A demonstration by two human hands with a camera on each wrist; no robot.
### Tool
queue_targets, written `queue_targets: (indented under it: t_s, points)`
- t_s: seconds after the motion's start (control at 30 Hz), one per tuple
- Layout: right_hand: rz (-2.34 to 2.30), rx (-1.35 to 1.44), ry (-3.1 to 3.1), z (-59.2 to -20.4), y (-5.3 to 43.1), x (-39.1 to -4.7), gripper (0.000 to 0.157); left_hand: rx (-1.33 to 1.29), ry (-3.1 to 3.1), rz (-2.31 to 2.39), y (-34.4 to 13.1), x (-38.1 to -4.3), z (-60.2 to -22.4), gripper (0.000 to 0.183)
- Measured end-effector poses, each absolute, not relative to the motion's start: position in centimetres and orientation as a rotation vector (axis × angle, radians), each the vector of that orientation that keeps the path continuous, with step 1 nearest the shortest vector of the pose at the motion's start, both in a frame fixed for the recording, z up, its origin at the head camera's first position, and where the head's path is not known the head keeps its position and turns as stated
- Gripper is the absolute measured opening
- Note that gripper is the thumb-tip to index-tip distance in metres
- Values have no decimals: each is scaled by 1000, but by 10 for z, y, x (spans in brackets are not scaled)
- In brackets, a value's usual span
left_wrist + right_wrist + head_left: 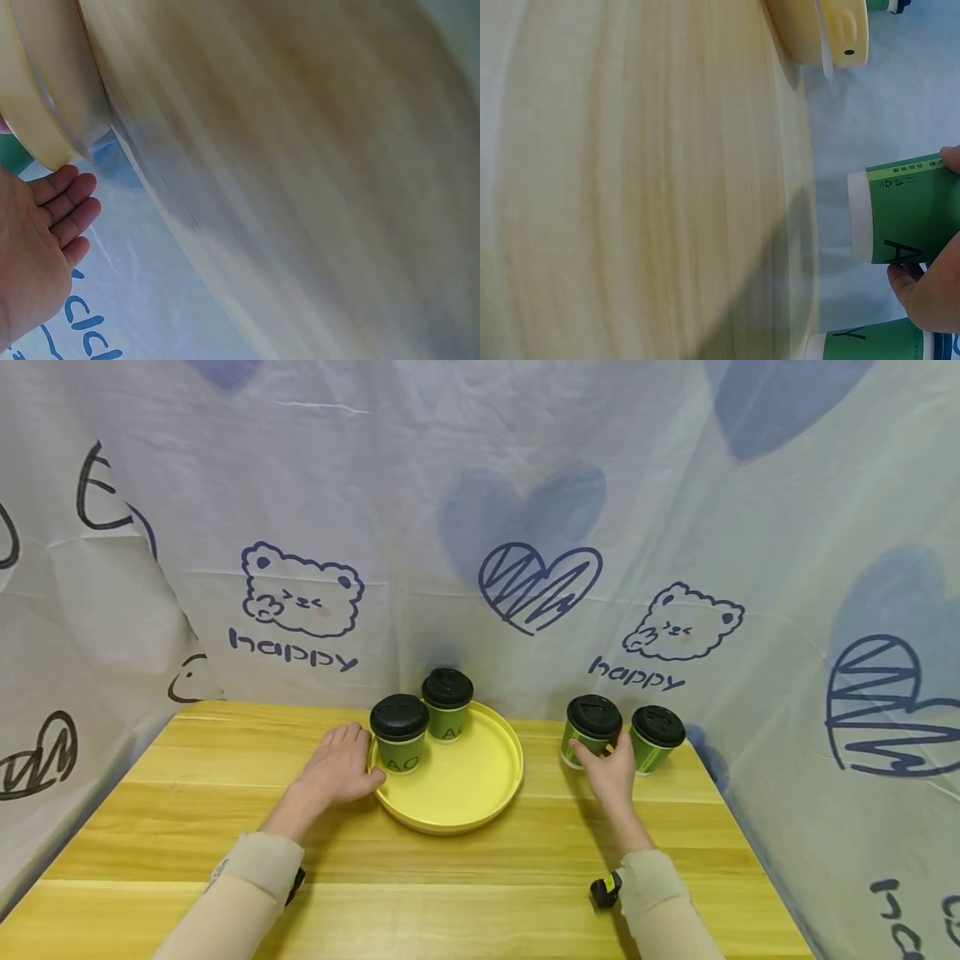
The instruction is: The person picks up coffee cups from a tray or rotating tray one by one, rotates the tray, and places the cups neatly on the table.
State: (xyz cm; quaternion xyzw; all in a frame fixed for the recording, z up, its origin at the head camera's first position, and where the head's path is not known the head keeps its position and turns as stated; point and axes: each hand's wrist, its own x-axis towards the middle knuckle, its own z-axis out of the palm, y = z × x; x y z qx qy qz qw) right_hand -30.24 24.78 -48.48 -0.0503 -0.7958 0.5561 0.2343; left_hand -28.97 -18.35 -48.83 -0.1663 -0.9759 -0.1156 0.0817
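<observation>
My right hand grips a green paper cup with a black lid, thumb on one side and fingers on the other. In the right wrist view its white base hangs a little above the table. Just right of it stands another green lidded cup. My left hand rests at the left edge of a round yellow tray, its fingers fairly straight and touching the rim. Upon the tray, toward its left and back, stand two more lidded cups, a nearer one and a farther one.
A wooden table lies under everything. Behind it hangs a white cloth printed with hearts and bears, close to the table's back edge. Bare tabletop separates the tray from the two cups at the right. Black devices sit on both wrists.
</observation>
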Motion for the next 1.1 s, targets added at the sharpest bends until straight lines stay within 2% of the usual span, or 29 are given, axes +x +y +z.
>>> queue_targets:
  t_s: [0.7,1.1]
  points:
    - [1503,-240,-2223,-487,259,-309,84,-487,-2924,-332,-183,-289,-489,70]
    - [1442,-279,-2278,-496,268,-319,79,-487,-2922,-341,-183,-289,-489,72]
